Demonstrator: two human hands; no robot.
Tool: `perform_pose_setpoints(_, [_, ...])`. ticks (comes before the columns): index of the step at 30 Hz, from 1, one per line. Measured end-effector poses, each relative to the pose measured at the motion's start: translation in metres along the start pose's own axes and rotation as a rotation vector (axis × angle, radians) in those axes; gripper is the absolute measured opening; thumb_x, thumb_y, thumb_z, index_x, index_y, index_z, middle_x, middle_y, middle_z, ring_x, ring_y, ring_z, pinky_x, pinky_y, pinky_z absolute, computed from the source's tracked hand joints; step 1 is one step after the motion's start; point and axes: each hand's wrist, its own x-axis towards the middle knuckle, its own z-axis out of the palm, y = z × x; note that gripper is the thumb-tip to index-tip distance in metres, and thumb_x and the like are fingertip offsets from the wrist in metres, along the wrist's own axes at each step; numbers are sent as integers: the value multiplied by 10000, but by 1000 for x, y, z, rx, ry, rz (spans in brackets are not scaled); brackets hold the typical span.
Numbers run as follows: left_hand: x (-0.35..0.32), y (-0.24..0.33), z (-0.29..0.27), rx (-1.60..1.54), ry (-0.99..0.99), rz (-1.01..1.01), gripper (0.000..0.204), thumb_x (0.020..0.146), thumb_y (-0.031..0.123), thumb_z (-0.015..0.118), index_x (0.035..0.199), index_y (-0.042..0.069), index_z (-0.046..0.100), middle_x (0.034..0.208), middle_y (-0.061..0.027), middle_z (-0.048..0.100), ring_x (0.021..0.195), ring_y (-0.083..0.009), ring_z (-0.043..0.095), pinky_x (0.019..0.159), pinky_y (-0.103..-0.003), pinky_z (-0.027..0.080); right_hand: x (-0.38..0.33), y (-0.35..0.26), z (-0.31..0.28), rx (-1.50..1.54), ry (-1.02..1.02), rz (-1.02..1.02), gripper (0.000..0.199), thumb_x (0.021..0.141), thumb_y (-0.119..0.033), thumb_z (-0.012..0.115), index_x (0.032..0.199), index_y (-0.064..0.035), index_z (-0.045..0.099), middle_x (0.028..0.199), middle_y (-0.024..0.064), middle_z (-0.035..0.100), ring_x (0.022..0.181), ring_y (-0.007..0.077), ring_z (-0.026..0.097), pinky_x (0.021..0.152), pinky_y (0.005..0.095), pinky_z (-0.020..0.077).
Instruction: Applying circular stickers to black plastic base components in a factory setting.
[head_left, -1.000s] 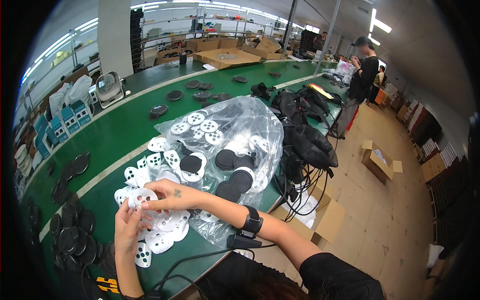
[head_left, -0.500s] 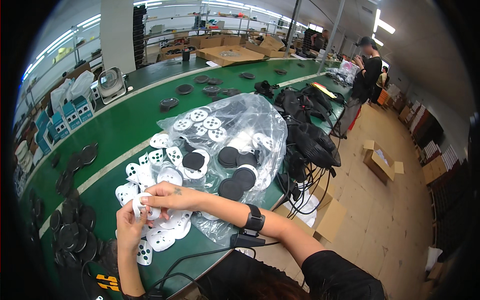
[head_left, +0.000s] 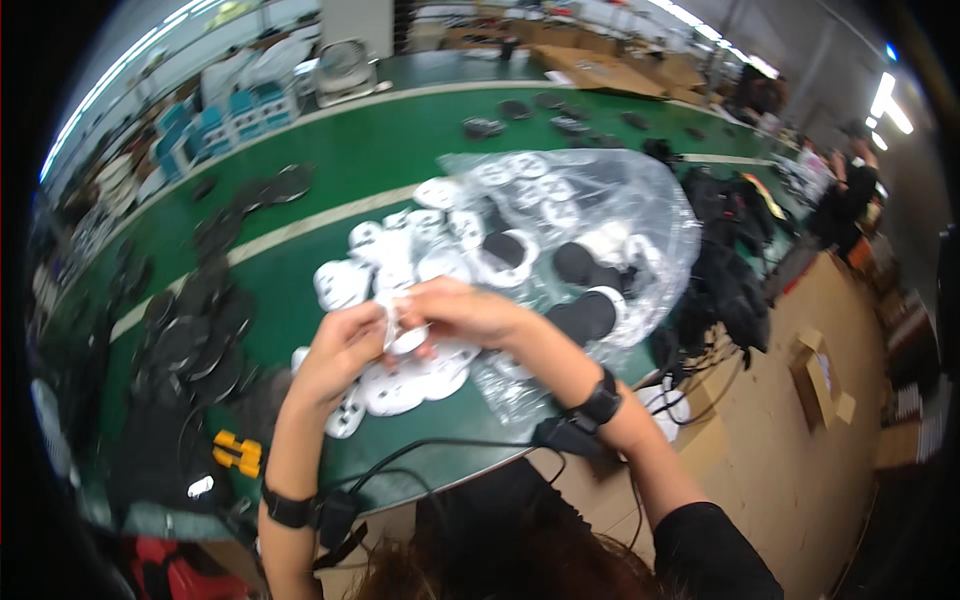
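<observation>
Both of my hands meet over the near edge of a pile on the green table. Between them is a white plastic piece [head_left: 408,340], curved and blurred by motion. The fingers of my left hand [head_left: 343,350] pinch it from the left, while my right hand [head_left: 465,312] grips it from the other side. White perforated plates [head_left: 395,388] lie loosely under and behind the hands. Just beyond, to the right, a clear plastic bag [head_left: 655,215] lies open over more white plates and several black round pads [head_left: 575,262].
Black round parts [head_left: 185,345] are heaped at left on the green table [head_left: 370,165]. Black bags with cables [head_left: 725,290] sit at right. A black cable [head_left: 440,442] crosses the near edge. Beyond stand a fan [head_left: 345,72], blue boxes [head_left: 245,115] and cardboard trays [head_left: 590,72]. A co-worker [head_left: 850,190] stands far right.
My view has turned left, so the table and pile sit further right in it. Both hands keep hold of the white plastic piece. More of my left forearm now shows.
</observation>
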Motion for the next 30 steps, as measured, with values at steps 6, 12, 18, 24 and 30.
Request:
perform_pose_setpoints(6, [-6,11,7,-169,157,-39,183,880,146,532,972,-12,545,810,-21,547,624,-77,525,561,-229,463,-1,-7,9,-17,99,-71,285,906,-301,503,930,-20,542,853,44,574,635,84,556,562,209,476])
perform_pose_setpoints(12, [-5,2,-28,695,439,77,181,876,129,508,1002,17,573,791,-58,561,668,-150,532,606,-282,438,-7,-26,-6,-584,503,-268,383,919,-297,459,1180,-18,476,873,72,585,671,100,556,582,224,455])
perform_pose_setpoints(18, [-11,-3,-34,1140,612,304,219,830,130,507,1024,70,587,993,-152,530,947,-334,467,817,-415,388,-37,-49,-78,-1191,1117,-591,189,839,-125,525,955,-2,608,772,128,634,666,193,604,604,295,464])
perform_pose_setpoints(24, [-10,4,-35,1151,697,283,259,858,96,442,1093,76,549,1016,-137,511,976,-304,470,863,-395,367,-77,-36,-140,-1303,884,-23,239,759,-195,627,893,3,632,730,136,636,678,213,621,631,316,474])
perform_pose_setpoints(30, [-8,1,-34,1121,644,188,280,823,67,482,1095,71,547,980,-127,517,962,-269,493,872,-350,386,-42,-13,-112,-1596,769,-156,500,674,-269,748,1047,-4,545,776,118,560,680,236,539,612,321,442])
